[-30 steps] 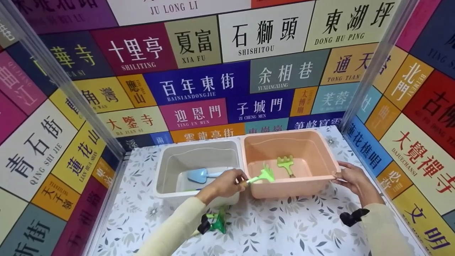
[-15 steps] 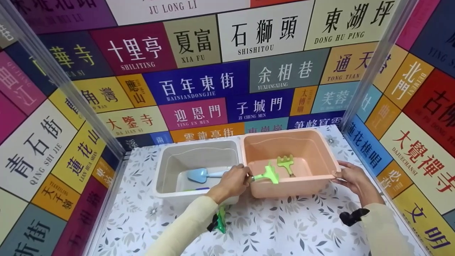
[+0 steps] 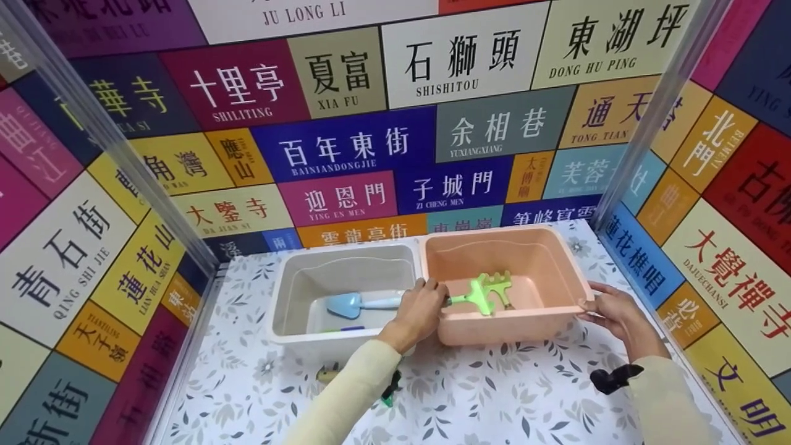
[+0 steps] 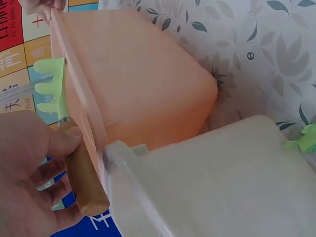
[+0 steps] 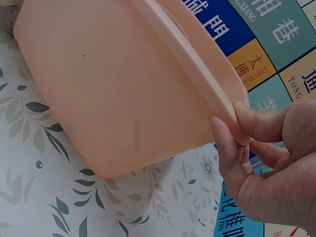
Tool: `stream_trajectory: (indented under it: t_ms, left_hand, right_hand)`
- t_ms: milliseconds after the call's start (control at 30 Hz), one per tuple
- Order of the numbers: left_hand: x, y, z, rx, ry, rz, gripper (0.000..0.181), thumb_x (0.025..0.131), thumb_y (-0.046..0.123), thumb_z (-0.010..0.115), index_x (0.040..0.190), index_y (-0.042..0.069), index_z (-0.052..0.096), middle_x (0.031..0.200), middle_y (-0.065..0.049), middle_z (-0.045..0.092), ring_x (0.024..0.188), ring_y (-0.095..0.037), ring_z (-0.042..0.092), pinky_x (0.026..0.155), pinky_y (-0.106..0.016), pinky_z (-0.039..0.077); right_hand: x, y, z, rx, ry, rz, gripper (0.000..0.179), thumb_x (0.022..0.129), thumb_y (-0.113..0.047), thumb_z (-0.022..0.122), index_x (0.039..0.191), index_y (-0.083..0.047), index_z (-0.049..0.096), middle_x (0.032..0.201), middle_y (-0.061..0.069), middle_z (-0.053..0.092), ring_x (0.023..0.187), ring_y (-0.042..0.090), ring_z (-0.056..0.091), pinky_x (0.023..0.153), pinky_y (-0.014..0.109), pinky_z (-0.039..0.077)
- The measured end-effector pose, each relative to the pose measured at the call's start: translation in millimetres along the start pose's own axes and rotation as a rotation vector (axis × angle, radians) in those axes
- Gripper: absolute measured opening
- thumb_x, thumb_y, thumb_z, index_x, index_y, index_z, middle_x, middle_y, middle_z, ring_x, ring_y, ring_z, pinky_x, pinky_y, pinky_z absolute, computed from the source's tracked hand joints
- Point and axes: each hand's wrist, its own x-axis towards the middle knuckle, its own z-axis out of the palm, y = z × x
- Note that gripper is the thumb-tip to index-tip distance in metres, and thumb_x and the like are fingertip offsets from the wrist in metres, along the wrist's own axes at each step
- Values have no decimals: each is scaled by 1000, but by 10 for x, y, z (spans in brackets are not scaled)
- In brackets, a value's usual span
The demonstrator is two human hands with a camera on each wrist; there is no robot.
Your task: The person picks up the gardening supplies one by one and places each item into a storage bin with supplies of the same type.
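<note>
My left hand (image 3: 417, 315) grips the wooden handle of a small green hand rake (image 3: 479, 295), thumb laid along it in the left wrist view. The rake's tines hang over the peach plastic bin (image 3: 500, 330), while the hand is above the spot where that bin meets the light grey bin (image 3: 281, 337). A second green hand rake (image 3: 505, 285) lies inside the peach bin, partly covered by the held one. My right hand (image 3: 618, 315) pinches the peach bin's front right corner, thumb and fingers on either side of the rim (image 5: 224, 106).
In the grey bin lie a blue trowel (image 3: 344, 305) and a thin purple and green item (image 3: 346, 329). A wooden handle end (image 3: 327, 374) and a green piece (image 3: 387, 401) show around my left sleeve on the floral tabletop. Sign-patterned walls enclose the back and sides.
My left hand has moved right and slightly up, bringing the rake from the peach bin's front rim to over its inside. My right hand stays on the corner.
</note>
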Motion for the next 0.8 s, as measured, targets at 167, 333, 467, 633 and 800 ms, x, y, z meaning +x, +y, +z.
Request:
stream_trajectory:
  t_ms: [167, 333, 467, 633, 800]
  left_hand:
    - [85, 50, 33, 57, -6, -31, 28, 84, 19, 80, 108, 14, 67, 110, -4, 64, 103, -23, 60, 73, -37, 56]
    - [141, 95, 74, 153, -9, -30, 33, 84, 30, 81, 110, 15, 67, 108, -3, 63, 102, -22, 60, 73, -37, 57]
    - [172, 115, 88, 229, -12, -16, 30, 88, 33, 76, 110, 15, 67, 106, -3, 62, 102, -20, 60, 73, -38, 58]
    - [220, 141, 83, 253, -31, -17, 30, 89, 33, 74, 113, 15, 67, 109, -3, 62, 106, -20, 59, 77, -38, 58]
    - [271, 189, 85, 287, -46, -7, 31, 91, 33, 72, 116, 16, 68, 111, -2, 62, 107, -19, 57, 80, -36, 58]
  right_hand:
    - [-2, 0, -7, -6, 18, -1, 82, 94, 2, 61, 158, 3, 10, 108, 5, 59, 78, 3, 66, 78, 24, 60]
    - [-9, 18, -4, -29, 18, 3, 81, 94, 2, 60, 158, 3, 10, 111, 8, 60, 78, 3, 67, 77, 24, 60]
    - [-5, 29, 17, -43, 27, 0, 80, 94, 2, 59, 158, 3, 11, 126, 22, 54, 78, 3, 68, 77, 25, 61]
    - [4, 30, 22, -37, 25, -4, 81, 94, 4, 59, 158, 3, 10, 139, 31, 42, 78, 3, 67, 79, 25, 61]
    - [0, 30, 0, -3, 6, -14, 82, 94, 4, 61, 158, 4, 10, 118, 15, 58, 78, 4, 68, 79, 26, 61]
